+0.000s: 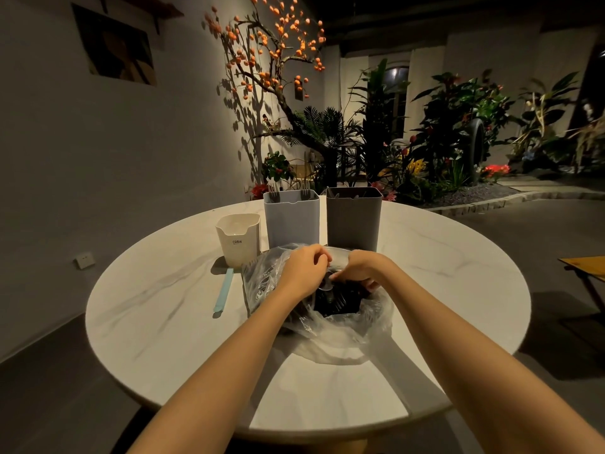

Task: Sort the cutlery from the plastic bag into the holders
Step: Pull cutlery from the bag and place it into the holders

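Note:
A clear plastic bag (330, 335) lies open on the round white table (157, 322), with dark cutlery (337, 304) heaped inside. My left hand (302, 271) has its fingers curled at the bag's far rim, gripping the plastic. My right hand (358, 270) reaches into the bag's mouth, fingers curled among the cutlery; which piece it holds is hidden. Behind the bag stand three holders: a cream one (238, 239), a light grey one (291, 219) with fork tips sticking out, and a dark grey one (354, 217).
A pale blue utensil (224, 293) lies flat on the table left of the bag. A wooden stool (586, 273) stands off the table's right side. Plants and a tree with orange fruit fill the background.

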Action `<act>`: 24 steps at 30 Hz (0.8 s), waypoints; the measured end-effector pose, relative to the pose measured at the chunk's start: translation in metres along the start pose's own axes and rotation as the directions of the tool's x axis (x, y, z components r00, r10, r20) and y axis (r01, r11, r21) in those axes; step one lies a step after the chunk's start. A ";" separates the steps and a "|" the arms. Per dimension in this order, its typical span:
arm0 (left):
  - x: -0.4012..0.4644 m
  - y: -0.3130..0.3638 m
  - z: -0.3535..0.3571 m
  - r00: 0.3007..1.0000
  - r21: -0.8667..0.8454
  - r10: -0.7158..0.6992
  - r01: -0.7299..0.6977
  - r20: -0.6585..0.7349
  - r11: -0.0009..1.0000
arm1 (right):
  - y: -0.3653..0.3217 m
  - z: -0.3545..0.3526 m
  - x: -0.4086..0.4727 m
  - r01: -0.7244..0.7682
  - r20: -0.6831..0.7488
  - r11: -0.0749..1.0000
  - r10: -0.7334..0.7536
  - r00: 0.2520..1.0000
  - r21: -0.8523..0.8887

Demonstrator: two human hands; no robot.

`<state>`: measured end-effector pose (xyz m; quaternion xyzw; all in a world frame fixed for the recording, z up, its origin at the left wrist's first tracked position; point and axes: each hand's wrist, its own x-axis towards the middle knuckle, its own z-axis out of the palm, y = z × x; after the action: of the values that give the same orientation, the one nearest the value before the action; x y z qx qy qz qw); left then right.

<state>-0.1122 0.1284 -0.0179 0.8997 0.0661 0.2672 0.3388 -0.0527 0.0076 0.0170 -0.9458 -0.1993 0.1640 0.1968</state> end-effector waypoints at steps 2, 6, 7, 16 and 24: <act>0.000 0.000 0.001 1.000 0.004 -0.003 0.003 0.006 1.000 | 0.000 0.000 0.003 -0.010 0.010 1.000 0.010 1.000 -0.005; 0.001 0.000 0.002 1.000 0.011 -0.005 0.005 0.003 1.000 | 0.001 -0.003 0.002 -0.047 0.032 0.999 0.047 0.998 0.011; 0.001 0.000 0.002 1.000 0.005 -0.004 0.004 0.004 1.000 | 0.002 -0.003 0.002 -0.063 0.036 0.998 0.062 0.997 0.019; -0.002 0.003 -0.002 0.999 -0.038 0.036 -0.035 0.025 0.999 | 0.005 -0.007 0.002 -0.094 0.044 0.970 0.086 0.995 0.223; -0.004 0.012 -0.002 0.989 -0.032 0.142 -0.143 -0.049 0.989 | 0.015 -0.017 0.002 -0.046 0.060 0.955 0.030 0.998 0.293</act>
<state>-0.1175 0.1189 -0.0110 0.8895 0.0048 0.3127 0.3332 -0.0402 -0.0094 0.0245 -0.9048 -0.1598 0.2214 0.3268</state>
